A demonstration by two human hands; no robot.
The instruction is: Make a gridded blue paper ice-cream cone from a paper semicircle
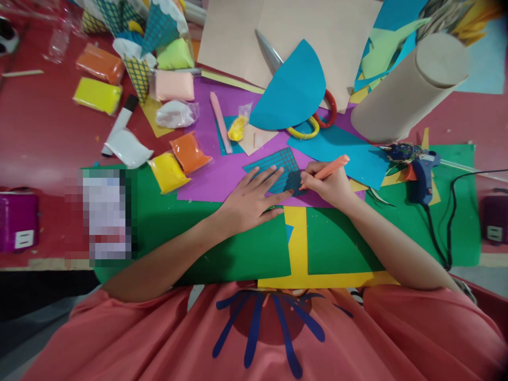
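A blue paper piece [286, 159] with dark grid lines lies on a purple sheet [202, 182] in front of me. My left hand [254, 198] rests flat on the blue piece, fingers spread. In my right hand [329, 182] is an orange marker [335, 165], its tip down at the right edge of the blue piece. Just beyond my hands, a blue paper fan shape [296, 92] partly covers scissors [329, 108] with one red and one yellow handle loop.
Clay packets [169, 172] and patterned paper cones [137, 71] sit at the left. A glue gun [423, 177] with its cord lies right, near a large beige paper roll [408, 90]. Green sheets [341, 243] cover the table's front. A pixelated patch [105, 217] hides something at left.
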